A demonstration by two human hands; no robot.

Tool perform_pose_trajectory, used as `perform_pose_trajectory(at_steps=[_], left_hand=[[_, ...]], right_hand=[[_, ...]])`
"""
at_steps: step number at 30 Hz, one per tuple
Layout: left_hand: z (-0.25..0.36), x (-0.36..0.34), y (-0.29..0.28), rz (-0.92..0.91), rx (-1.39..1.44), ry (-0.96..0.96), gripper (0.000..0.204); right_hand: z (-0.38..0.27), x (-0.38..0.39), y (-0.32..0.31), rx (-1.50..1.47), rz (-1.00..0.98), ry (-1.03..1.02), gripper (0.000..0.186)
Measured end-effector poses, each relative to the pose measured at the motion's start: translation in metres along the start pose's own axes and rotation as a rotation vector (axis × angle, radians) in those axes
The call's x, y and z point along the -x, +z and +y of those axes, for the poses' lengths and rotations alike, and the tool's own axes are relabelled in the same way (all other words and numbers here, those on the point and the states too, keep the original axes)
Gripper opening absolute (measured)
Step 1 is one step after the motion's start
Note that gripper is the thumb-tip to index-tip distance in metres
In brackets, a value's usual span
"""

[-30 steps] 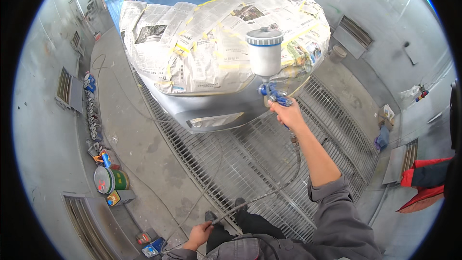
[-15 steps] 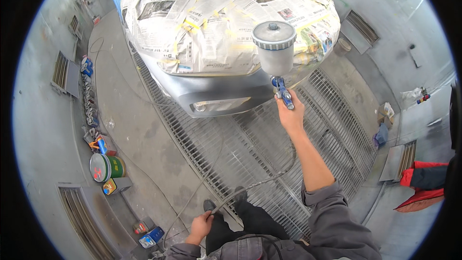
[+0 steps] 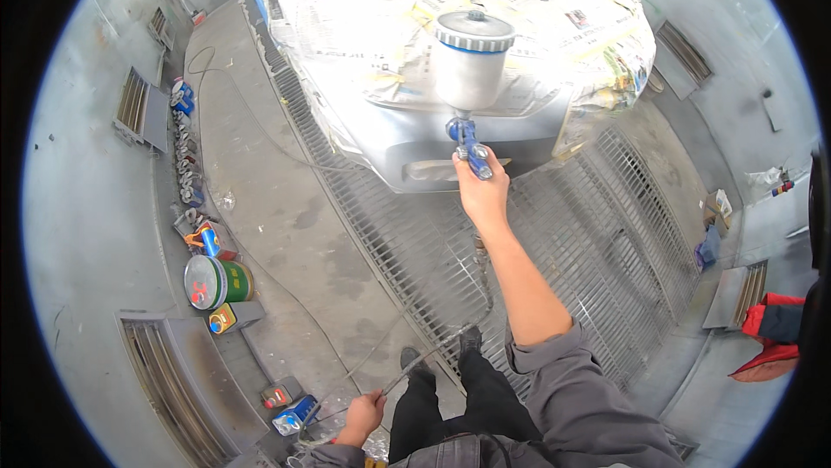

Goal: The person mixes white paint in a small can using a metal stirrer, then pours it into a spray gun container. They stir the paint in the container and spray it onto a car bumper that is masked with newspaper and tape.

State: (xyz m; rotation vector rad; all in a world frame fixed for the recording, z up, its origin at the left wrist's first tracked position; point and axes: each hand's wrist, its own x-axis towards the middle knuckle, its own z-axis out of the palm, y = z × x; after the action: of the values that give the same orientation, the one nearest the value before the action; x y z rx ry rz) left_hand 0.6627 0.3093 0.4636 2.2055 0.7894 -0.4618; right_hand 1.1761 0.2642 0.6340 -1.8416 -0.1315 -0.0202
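My right hand [image 3: 483, 195] is wrapped round the handle of a spray gun [image 3: 467, 143], arm stretched forward. The gun has a blue body and a pale paint cup [image 3: 472, 74] with a ribbed grey lid on top. It is in front of a silver-grey car bumper [image 3: 424, 143]; the gap between them cannot be judged. Newspaper [image 3: 372, 31] and yellow tape cover the car above the bumper. An air hose [image 3: 485, 282] hangs from the gun and runs back to my left hand [image 3: 363, 414], which is closed on it low by my left leg.
Floor grating [image 3: 571, 251] lies under the car's front. Along the left wall stand a green drum [image 3: 229, 284], a blue can [image 3: 295, 414] and several other containers. Loose hose [image 3: 277, 295] trails over the concrete. A red and black garment [image 3: 770, 334] hangs at the right.
My right hand and the spray gun have moved left along the bumper. The head view has shifted, so the car sits further right and higher. My left hand still grips the hose.
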Motion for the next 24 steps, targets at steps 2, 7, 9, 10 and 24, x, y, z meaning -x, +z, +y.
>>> perform_pose_trajectory(at_steps=[2,7,9,10,24], left_hand=[[-0.016,0.003,-0.008,0.026,0.015,-0.008,0.031],[-0.044,0.001,-0.032,0.050,0.015,-0.029,0.031],[-0.049,-0.005,-0.037,0.064,0.042,-0.053,0.032],[-0.049,-0.007,-0.040,0.069,0.061,-0.067,0.033],[0.029,-0.036,-0.007,0.094,-0.094,0.023,0.026]], right_hand=[[-0.011,0.008,0.037,-0.060,-0.017,0.010,0.024],[-0.038,0.020,0.110,-0.084,-0.009,-0.053,0.028],[-0.047,0.025,0.132,-0.076,-0.010,-0.072,0.028],[-0.047,0.026,0.142,-0.101,-0.010,-0.096,0.028],[0.053,0.015,0.001,-0.132,-0.218,-0.021,0.019]])
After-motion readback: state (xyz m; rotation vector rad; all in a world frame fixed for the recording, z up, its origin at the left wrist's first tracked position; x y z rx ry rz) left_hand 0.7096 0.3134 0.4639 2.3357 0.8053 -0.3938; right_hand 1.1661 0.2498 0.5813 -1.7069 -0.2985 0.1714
